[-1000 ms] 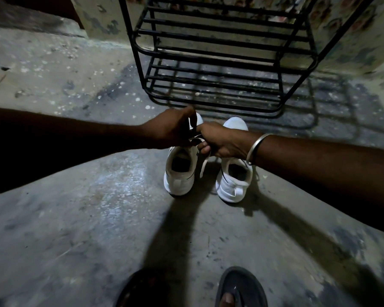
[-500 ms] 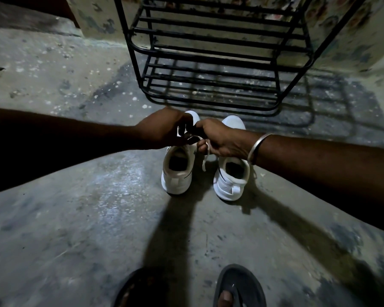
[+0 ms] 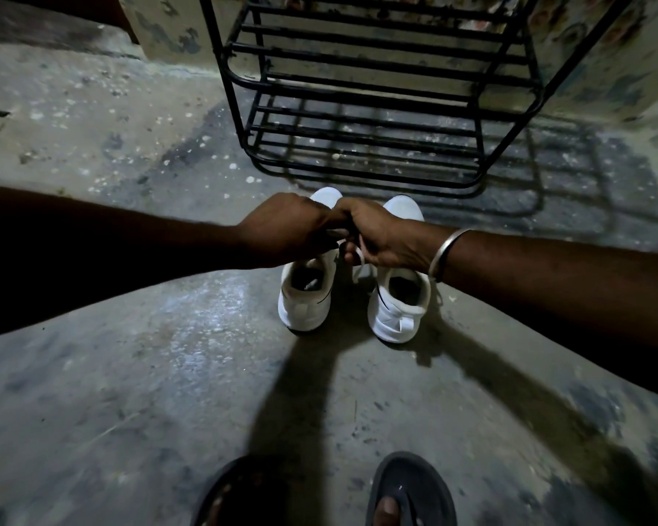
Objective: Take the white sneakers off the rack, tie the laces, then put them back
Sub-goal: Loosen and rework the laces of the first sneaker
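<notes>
Two white sneakers stand side by side on the concrete floor, toes toward the rack: the left sneaker (image 3: 306,298) and the right sneaker (image 3: 399,309). My left hand (image 3: 289,229) and my right hand (image 3: 380,237) meet above the left sneaker's tongue, both pinching its white lace (image 3: 358,265). A loose end of the lace hangs between the shoes. The hands hide the lace area itself. The black metal shoe rack (image 3: 369,108) stands just beyond, its shelves bare.
A painted wall (image 3: 604,51) rises behind the rack. My feet in dark sandals (image 3: 411,491) are at the bottom edge. A metal bangle (image 3: 447,252) circles my right wrist. Rough concrete floor (image 3: 130,373) spreads around the shoes.
My hands have closed together over the left sneaker, fingers now touching. The hanging lace end has shifted slightly. The sneakers have stayed in place.
</notes>
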Tool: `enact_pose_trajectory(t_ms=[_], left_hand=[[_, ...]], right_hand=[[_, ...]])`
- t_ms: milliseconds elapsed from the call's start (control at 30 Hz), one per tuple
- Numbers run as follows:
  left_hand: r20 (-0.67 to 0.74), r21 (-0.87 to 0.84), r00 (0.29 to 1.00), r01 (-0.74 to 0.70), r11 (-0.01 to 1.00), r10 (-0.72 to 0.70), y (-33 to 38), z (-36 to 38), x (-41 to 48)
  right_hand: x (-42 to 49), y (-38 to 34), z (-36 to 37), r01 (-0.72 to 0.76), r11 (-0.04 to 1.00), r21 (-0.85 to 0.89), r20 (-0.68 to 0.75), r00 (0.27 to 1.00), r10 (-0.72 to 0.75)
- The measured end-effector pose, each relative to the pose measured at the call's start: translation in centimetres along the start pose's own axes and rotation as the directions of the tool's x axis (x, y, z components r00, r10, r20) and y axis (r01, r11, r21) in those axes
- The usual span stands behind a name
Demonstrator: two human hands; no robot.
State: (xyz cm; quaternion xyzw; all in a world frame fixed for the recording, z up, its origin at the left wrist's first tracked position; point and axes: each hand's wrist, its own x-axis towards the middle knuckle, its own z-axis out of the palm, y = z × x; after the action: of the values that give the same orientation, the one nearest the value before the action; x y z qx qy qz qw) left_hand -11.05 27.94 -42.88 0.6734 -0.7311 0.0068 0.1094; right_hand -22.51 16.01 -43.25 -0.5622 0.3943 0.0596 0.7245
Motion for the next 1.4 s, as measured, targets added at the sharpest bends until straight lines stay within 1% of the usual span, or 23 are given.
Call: enact_pose_trajectory(t_ms=[67, 100, 167, 200, 267, 367, 500, 567, 633, 700, 767, 800, 833, 867, 900, 933, 1000, 1033, 1067, 1133, 1233, 1300, 1400], left_hand=[[0.059, 0.017, 0.998, -0.036, 0.999, 0.035, -0.1, -0.2, 0.1], [0.090, 0.004, 0.996, -0.025, 1.000, 0.025, -0.1, -0.2, 0.2], [0.152, -0.086, 0.988, 0.032, 0.996, -0.018, -0.1, -0.4, 0.4], [0.144, -0.157, 0.989, 0.050, 0.986, -0.028, 0.0, -0.5, 0.4], [0.047, -0.271, 0.998, 0.057, 0.961, -0.046, -0.1, -1.1, 0.5], [-0.045, -0.407, 0.988, 0.119, 0.906, -0.150, -0.4, -2.2, 1.2], [-0.080, -0.574, 0.942, 0.225, 0.787, -0.327, -1.1, -3.1, 2.4], [-0.068, -0.661, 0.906, 0.272, 0.700, -0.417, -1.3, -3.4, 2.8], [-0.036, -0.728, 0.843, 0.346, 0.592, -0.537, -1.6, -3.2, 3.1], [0.059, -0.764, 0.748, 0.460, 0.453, -0.661, -2.5, -2.5, 2.9], [0.267, -0.757, 0.615, 0.610, 0.233, -0.742, -3.8, -1.6, 2.1], [0.376, -0.721, 0.543, 0.680, 0.131, -0.751, -4.2, -1.3, 1.6], [0.443, -0.670, 0.493, 0.737, 0.089, -0.749, -4.4, -0.9, 1.0], [0.456, -0.617, 0.484, 0.777, 0.127, -0.747, -4.4, -0.7, 0.5], [0.430, -0.565, 0.515, 0.794, 0.224, -0.741, -4.3, -0.5, 0.0], [0.381, -0.526, 0.581, 0.776, 0.348, -0.719, -4.1, -0.2, -0.3], [0.301, -0.479, 0.736, 0.666, 0.572, -0.606, -3.4, 0.0, -0.8], [0.287, -0.460, 0.790, 0.610, 0.645, -0.542, -3.1, 0.1, -0.9], [0.280, -0.444, 0.823, 0.567, 0.694, -0.494, -2.9, 0.2, -0.8], [0.272, -0.421, 0.857, 0.514, 0.747, -0.437, -2.4, 0.5, -0.7], [0.278, -0.394, 0.863, 0.504, 0.769, -0.423, -2.0, 0.9, -0.5], [0.289, -0.413, 0.846, 0.533, 0.738, -0.448, -1.8, 0.9, -0.3], [0.369, -0.460, 0.794, 0.607, 0.648, -0.483, -1.8, 0.9, 0.1]], right_hand=[[-0.2, 0.1, -0.1, 0.002, 1.000, -0.014, 0.020, 1.000, -0.002], [-0.2, 0.1, -0.1, 0.001, 1.000, -0.015, 0.021, 1.000, 0.000], [-0.3, 0.0, -0.1, 0.012, 1.000, -0.023, -0.004, 1.000, -0.012], [-0.3, 0.0, -0.2, 0.026, 0.999, -0.034, -0.023, 0.999, -0.027], [-0.2, 0.2, -0.7, 0.057, 0.996, -0.074, -0.044, 0.997, -0.060], [0.1, 0.4, -1.2, 0.063, 0.990, -0.124, -0.032, 0.997, -0.067], [0.5, 0.6, -0.6, 0.072, 0.986, -0.154, -0.069, 0.994, -0.083], [0.4, 0.7, -0.2, 0.090, 0.985, -0.145, -0.048, 0.994, -0.097], [0.2, 0.7, -0.1, 0.105, 0.980, -0.169, -0.032, 0.993, -0.112], [0.1, 0.7, 0.0, 0.105, 0.984, -0.145, -0.042, 0.993, -0.112], [0.0, 0.7, -0.2, 0.120, 0.985, -0.120, -0.028, 0.992, -0.124], [-0.1, 0.7, -0.3, 0.128, 0.985, -0.116, -0.014, 0.991, -0.130], [-0.3, 0.7, -0.5, 0.132, 0.985, -0.111, -0.002, 0.991, -0.133], [-0.4, 0.7, -0.6, 0.135, 0.985, -0.108, 0.003, 0.991, -0.135], [-0.5, 0.6, -0.7, 0.136, 0.985, -0.103, 0.004, 0.991, -0.137], [-0.5, 0.6, -0.7, 0.137, 0.985, -0.102, -0.001, 0.990, -0.138], [-0.2, 0.7, -0.7, 0.142, 0.983, -0.117, -0.020, 0.989, -0.145], [0.0, 0.7, -0.6, 0.145, 0.981, -0.128, -0.031, 0.988, -0.150], [0.2, 0.8, -0.6, 0.146, 0.980, -0.137, -0.042, 0.987, -0.153], [0.2, 0.7, -0.4, 0.151, 0.978, -0.147, -0.052, 0.986, -0.160], [0.1, 0.7, -0.5, 0.159, 0.975, -0.158, -0.052, 0.984, -0.169], [0.0, 0.7, -0.7, 0.164, 0.973, -0.160, -0.050, 0.983, -0.174], [-0.2, 0.9, -0.9, 0.159, 0.976, -0.147, -0.062, 0.984, -0.170]])
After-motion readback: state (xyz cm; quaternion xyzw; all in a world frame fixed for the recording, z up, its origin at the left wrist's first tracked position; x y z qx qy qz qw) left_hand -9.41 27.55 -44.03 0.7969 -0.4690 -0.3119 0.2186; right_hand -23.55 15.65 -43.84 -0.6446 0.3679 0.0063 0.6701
